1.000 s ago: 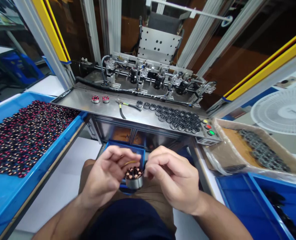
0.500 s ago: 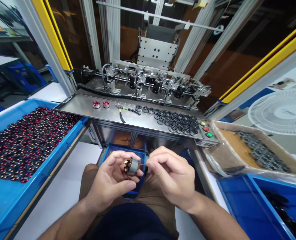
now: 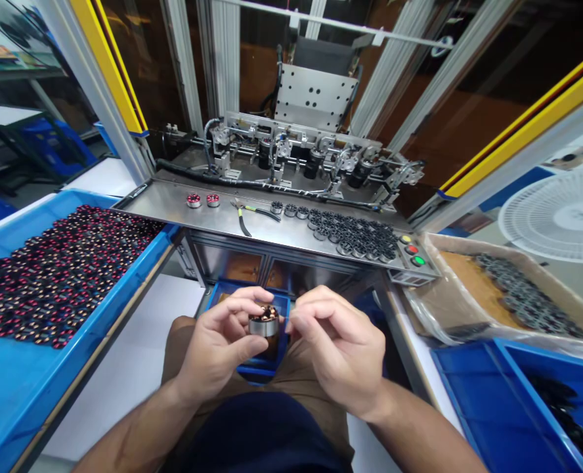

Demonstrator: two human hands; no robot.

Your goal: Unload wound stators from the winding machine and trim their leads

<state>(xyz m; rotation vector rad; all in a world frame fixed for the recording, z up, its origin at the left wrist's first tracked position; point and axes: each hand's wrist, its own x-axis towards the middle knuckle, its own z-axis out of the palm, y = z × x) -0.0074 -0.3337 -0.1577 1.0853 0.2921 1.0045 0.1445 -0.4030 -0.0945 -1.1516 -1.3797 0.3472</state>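
Note:
My left hand [image 3: 222, 338] holds a wound motor stator [image 3: 264, 323] between its thumb and fingers, above my lap. The stator has a silver-grey metal ring, with copper windings and dark parts facing up. Close to its right side is my right hand [image 3: 338, 345], thumb and forefinger pinched together. A thin copper wire ran from the stator into that pinch half a second ago; now the fingers mostly hide it. On the metal ledge ahead lie two stators with red windings [image 3: 203, 201] and cutting pliers [image 3: 255, 213] with black and yellow-green handles.
Many bare dark stators [image 3: 353, 233] cover the ledge's right part, beside coloured push buttons [image 3: 412, 250]. Behind stands a winding machine [image 3: 306, 154]. A blue tray [image 3: 6, 387] of wound stators is at left; a lined carton [image 3: 461, 289] and blue bin [image 3: 469, 378] are at right.
The stator has turned in my left hand, from lying on its side to windings up. My right hand keeps its pinch. The view has shifted slightly.

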